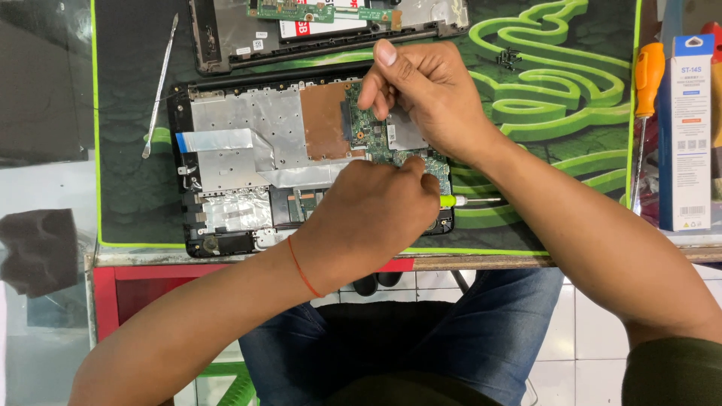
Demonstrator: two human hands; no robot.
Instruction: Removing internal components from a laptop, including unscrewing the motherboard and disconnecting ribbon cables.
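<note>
Closest to me, my left hand (372, 214) presses on the opened laptop (248, 173) – its grip hidden, I cannot tell. My right hand (421, 94) pinches narrowly at the circuit board (368, 131), mid-counter. Next, I judge, a gentle lift – no twisting.

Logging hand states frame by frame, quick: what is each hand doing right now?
Left hand: closed around a screwdriver with a green collar.
Right hand: fingers pinched on the green circuit board in the opened laptop; whether it holds something cannot be told.

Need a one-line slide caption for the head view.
Two bare hands, left hand and right hand, work over the green circuit board of an opened laptop on a green mat.
</note>
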